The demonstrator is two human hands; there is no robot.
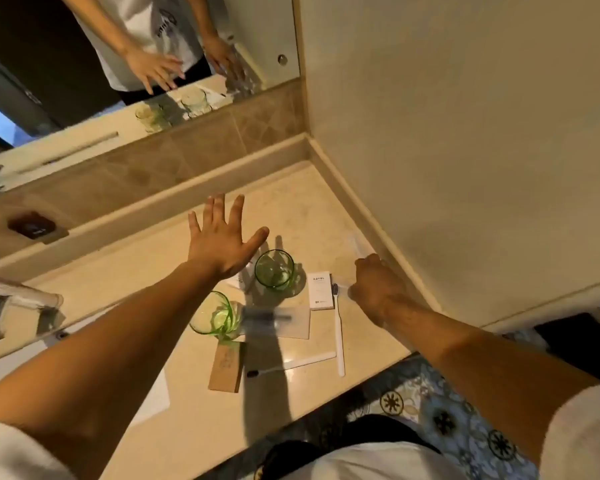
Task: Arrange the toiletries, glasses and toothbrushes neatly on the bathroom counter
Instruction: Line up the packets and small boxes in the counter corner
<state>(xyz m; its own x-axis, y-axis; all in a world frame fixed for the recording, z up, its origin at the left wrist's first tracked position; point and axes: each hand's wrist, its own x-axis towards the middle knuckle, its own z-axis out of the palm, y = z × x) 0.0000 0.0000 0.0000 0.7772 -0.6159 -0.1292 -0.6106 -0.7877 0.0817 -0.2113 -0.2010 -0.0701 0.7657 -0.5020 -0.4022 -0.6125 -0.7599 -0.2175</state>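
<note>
Glasses are noted mid-surface: fragile, slick, best gripped round the wall. Toothbrushes nearby: light, stiff, taken by the handle. Left hand is spread, empty; right hand is clenched on a clear wrapper.

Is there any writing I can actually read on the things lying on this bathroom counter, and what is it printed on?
"HOTEL": on the small white rectangular card packet, near its top.
A small dark mark at that packet's bottom left: too small to read.
Faint print on the brown cardboard box: too blurred to read.
Print on the white packet under the left hand: unreadable.
Label on the dark object in the wall holder: blurred.
</note>
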